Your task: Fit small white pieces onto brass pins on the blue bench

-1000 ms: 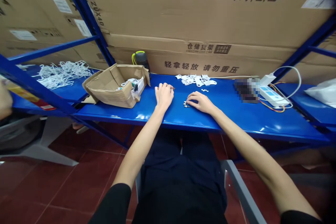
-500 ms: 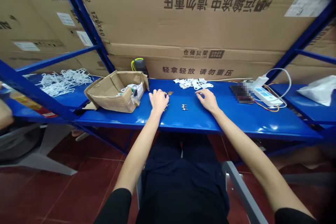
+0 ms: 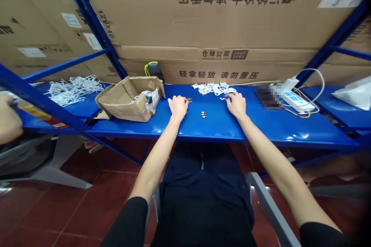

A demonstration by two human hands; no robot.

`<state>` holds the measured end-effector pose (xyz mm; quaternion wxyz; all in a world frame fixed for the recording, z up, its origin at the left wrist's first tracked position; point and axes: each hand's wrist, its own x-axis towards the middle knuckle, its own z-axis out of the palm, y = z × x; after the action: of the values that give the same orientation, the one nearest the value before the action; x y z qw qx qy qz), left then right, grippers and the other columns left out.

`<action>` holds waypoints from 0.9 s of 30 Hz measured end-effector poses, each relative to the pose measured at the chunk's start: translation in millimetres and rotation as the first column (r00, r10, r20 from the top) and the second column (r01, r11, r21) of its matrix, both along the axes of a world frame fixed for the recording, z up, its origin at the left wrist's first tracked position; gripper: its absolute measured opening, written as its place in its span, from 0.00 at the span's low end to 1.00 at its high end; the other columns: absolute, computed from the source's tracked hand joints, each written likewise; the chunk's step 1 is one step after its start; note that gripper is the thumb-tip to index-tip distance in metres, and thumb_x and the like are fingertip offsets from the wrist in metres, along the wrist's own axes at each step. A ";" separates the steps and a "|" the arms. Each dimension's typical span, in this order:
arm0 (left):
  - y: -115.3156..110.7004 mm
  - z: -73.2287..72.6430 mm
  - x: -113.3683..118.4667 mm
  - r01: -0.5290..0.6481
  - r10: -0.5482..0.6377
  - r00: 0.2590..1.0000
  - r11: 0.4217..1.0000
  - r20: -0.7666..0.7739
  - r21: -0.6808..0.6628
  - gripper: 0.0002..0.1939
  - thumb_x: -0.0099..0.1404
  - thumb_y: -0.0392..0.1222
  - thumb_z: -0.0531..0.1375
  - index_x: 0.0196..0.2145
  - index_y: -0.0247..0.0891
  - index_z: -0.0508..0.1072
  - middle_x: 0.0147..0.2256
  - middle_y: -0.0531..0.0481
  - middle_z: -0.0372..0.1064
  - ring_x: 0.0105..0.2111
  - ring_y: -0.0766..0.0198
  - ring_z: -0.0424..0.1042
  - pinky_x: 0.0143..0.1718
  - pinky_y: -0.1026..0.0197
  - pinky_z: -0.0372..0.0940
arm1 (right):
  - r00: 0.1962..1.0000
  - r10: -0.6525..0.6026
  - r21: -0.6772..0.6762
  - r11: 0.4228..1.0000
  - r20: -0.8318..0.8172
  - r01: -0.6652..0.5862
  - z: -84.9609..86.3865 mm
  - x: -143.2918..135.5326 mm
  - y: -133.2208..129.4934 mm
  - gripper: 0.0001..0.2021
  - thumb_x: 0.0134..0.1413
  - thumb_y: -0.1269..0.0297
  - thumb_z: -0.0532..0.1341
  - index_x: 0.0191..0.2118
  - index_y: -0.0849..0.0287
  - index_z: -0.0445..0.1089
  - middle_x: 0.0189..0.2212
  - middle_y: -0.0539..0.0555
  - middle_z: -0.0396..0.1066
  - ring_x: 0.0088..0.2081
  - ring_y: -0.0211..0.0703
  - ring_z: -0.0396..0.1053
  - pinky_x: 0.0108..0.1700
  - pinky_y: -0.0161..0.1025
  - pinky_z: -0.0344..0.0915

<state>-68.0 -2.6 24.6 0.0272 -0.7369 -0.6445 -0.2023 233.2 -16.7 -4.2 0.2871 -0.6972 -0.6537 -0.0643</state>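
Over the blue shelf top, my left hand (image 3: 178, 108) is curled with its fingertips down, beside a few small brass-coloured pins (image 3: 189, 100). Its fingers look closed, and whatever they may hold is hidden under the hand. My right hand (image 3: 237, 105) has bent fingers held apart, with the tips at some tiny whitish pieces (image 3: 223, 98). Between the hands lie several small white parts with metal pins (image 3: 204, 115). Just behind the right hand is a loose pile of white plastic pieces (image 3: 214, 88).
At the left stands an open cardboard box (image 3: 124, 102) with small items inside, and a dark bottle (image 3: 155, 70) behind it. A power strip (image 3: 298, 101) with cables lies right, beside a blurred dark object (image 3: 268, 98). White wire hooks (image 3: 74, 89) pile up far left, near another person's arm (image 3: 8, 119).
My right hand has moved right and its fingers have come down to the tiny whitish pieces. The left hand stays near the brass-coloured pins. The view has tilted slightly.
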 end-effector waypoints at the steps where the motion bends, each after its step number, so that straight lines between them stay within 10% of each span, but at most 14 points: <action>1: -0.7 0.8 1.3 0.008 -0.008 1.000 1.000 0.003 -0.005 0.14 0.76 0.44 0.59 0.45 0.43 0.86 0.49 0.39 0.81 0.54 0.40 0.71 0.58 0.39 0.60 | 1.000 0.014 -0.009 1.000 0.018 -0.014 0.2 -1.0 -0.3 0.19 0.70 0.66 0.53 0.54 0.54 0.81 0.55 0.65 0.76 0.58 0.65 0.68 0.55 0.58 0.65; 15: 11.5 22.1 45.3 0.226 -0.195 0.970 0.945 0.147 -0.236 0.03 0.66 0.45 0.71 0.35 0.47 0.86 0.40 0.49 0.85 0.48 0.50 0.79 0.58 0.47 0.60 | 0.975 0.150 -0.015 0.989 0.161 -0.150 -3.6 -3.8 5.3 0.18 0.74 0.58 0.56 0.50 0.52 0.85 0.56 0.64 0.74 0.57 0.62 0.67 0.51 0.53 0.62; 27: 10.7 18.6 38.5 0.243 -0.207 0.965 0.938 0.160 -0.248 0.07 0.69 0.45 0.69 0.44 0.47 0.86 0.49 0.49 0.84 0.55 0.47 0.78 0.60 0.47 0.61 | 0.963 0.268 0.037 0.963 0.014 -0.268 -2.3 -7.3 5.1 0.13 0.69 0.60 0.60 0.41 0.55 0.83 0.43 0.62 0.82 0.51 0.62 0.71 0.55 0.57 0.60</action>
<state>-29.5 8.1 43.2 -0.1374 -0.7879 -0.5775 -0.1638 225.9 -11.7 -6.4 0.3039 -0.5965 -0.7418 -0.0406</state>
